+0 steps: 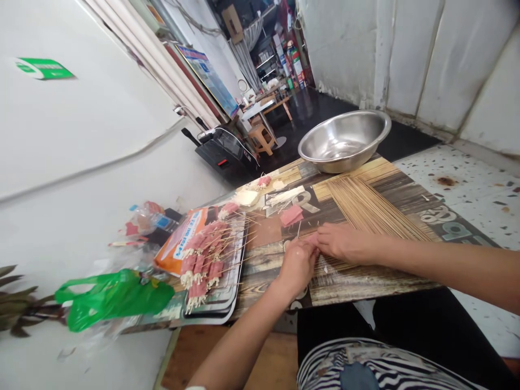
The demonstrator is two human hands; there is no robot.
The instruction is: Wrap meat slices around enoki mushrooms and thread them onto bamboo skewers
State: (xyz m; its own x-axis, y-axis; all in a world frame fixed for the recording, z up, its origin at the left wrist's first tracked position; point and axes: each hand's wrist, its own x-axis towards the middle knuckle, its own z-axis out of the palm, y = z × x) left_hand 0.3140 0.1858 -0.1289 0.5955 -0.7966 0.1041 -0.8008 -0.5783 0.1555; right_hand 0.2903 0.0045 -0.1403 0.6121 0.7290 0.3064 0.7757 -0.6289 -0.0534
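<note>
Close to the table's near edge, my left hand (298, 266) and my right hand (342, 242) come together with fingers closed on a pink meat slice (312, 239). My fingers cover most of it, and what lies inside is hidden. Just beyond them is a small stack of pink meat slices (291, 215), with a bundle of pale enoki mushrooms (285, 199) behind it. A pile of thin bamboo skewers (371, 206) spreads past my right hand. To the left, a tray (233, 295) bears several skewered pink rolls (203, 260) with enoki ends poking out.
A steel basin (345, 142) stands at the table's far corner. An orange and white packet (173, 246) lies partly beneath the skewered rolls. At the left end are a green plastic bag (117, 298) and clear wrappers. A wall runs along the left.
</note>
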